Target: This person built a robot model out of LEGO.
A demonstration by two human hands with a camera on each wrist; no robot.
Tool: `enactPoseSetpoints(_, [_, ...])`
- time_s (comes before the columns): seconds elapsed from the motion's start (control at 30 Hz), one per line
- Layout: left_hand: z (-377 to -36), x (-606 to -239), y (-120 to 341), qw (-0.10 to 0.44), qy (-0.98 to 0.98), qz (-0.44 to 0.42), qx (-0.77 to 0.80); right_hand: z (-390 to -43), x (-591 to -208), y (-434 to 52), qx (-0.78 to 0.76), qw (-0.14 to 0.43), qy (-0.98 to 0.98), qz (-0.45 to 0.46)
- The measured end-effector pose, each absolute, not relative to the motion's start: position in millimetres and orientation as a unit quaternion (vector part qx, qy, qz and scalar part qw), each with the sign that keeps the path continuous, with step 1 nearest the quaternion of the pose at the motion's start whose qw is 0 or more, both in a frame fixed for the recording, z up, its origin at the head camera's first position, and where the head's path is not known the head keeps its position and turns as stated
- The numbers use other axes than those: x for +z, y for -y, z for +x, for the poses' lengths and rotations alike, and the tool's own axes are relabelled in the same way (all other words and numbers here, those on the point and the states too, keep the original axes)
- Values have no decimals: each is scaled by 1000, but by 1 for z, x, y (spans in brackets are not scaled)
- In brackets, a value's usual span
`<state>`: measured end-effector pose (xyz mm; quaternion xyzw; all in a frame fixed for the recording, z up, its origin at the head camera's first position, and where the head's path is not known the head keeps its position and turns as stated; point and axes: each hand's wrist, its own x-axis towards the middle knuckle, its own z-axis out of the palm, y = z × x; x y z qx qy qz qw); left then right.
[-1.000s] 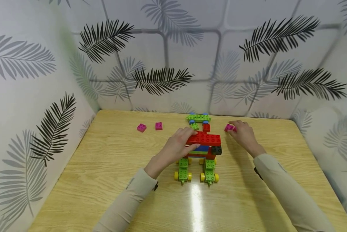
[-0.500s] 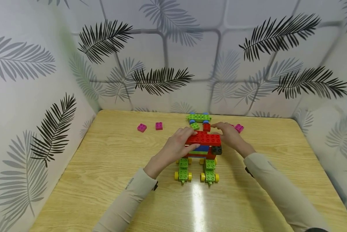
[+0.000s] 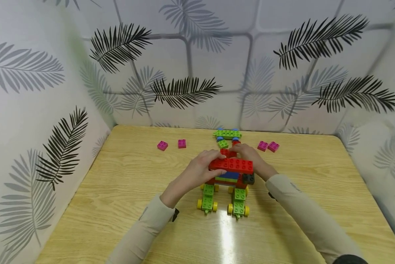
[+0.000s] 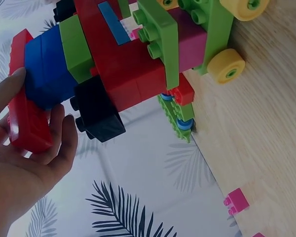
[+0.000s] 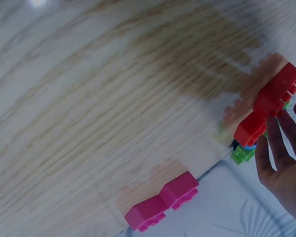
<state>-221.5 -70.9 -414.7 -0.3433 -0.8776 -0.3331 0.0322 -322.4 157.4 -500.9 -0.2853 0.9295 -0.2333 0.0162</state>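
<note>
My left hand (image 3: 200, 167) grips the long red brick (image 3: 237, 165) on top of a brick-built model. In the left wrist view, thumb and fingers curl round that red brick (image 4: 27, 128), with blue bricks (image 4: 49, 66) and a black brick (image 4: 96, 111) beside it. Lime wheeled bases (image 3: 239, 203) with yellow wheels carry the model. Behind it, my right hand (image 3: 250, 156) is at some loose red bricks (image 3: 224, 151). In the right wrist view its fingers look fairly straight, their tips touching or nearly touching the red bricks (image 5: 278, 89); the thumb is hard to make out.
Two pink bricks (image 3: 262, 146) sit side by side at the back right; two more pink bricks (image 3: 182, 143) lie at the back left. A lime base with blue wheels (image 3: 228, 134) and a small lime brick (image 3: 223, 143) stand behind the model, close to the wall.
My right hand has left the pink bricks at the right and moved left to the red bricks behind the model. The model, still in my left hand, has shifted slightly toward me.
</note>
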Motion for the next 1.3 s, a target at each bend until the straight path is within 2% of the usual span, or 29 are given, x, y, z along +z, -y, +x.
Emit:
enactPoseSetpoints(0.2, [-215, -416, 71, 27, 870, -336, -359, -322, -505, -153, -196, -23, -933, -300])
enactPoseSetpoints(0.37, [-211, -423, 71, 18, 854, -319, -412, -322, -506, -154, -191, -34, -938, -288])
enactPoseSetpoints(0.67, [-210, -435, 70, -21, 794, -229, -563, -320, -501, -161, -199, 30, -951, -233])
enactPoseSetpoints(0.8, [-209, -441, 69, -45, 778, -193, -596, -315, -493, -164, -228, 34, -949, -214])
enactPoseSetpoints(1.03, [-209, -443, 65, -46, 776, -176, -604, -302, -447, -173, -279, -43, -922, -264])
enactPoseSetpoints(1.3, [-208, -443, 64, -54, 765, -180, -616, -270, -384, -165, -315, -80, -893, -313])
